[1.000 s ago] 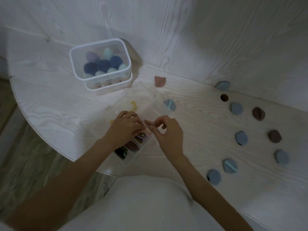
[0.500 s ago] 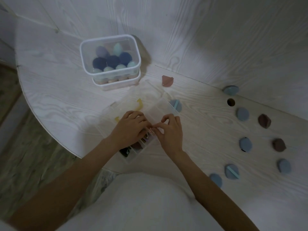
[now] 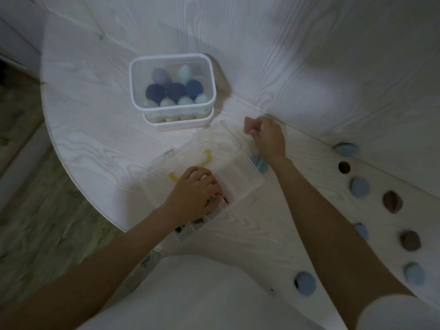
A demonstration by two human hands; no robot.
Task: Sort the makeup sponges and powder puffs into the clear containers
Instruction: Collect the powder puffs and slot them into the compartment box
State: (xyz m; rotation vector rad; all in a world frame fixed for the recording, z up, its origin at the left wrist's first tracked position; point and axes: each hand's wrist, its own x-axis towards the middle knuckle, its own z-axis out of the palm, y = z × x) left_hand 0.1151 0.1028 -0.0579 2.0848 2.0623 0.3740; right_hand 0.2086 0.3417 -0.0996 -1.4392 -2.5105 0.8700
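A domestic room, likely a home. Evidence: white wood-grain table (image 3: 100, 129) against a matching wall (image 3: 309, 55) at 12 o'clock, wood-look floor (image 3: 35, 229) at 9 o'clock, cosmetic puffs (image 3: 359, 187) at 3 o'clock.

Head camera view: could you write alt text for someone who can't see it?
A person's left hand rests in a clear divided organizer while the right hand reaches toward the wall; round powder puffs lie scattered right, a sponge-filled container behind.

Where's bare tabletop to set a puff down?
Free: the wide patch left of the stacked tubs and the divided organizer, out to the table edge. Crowded: the right side, dotted with loose puffs.
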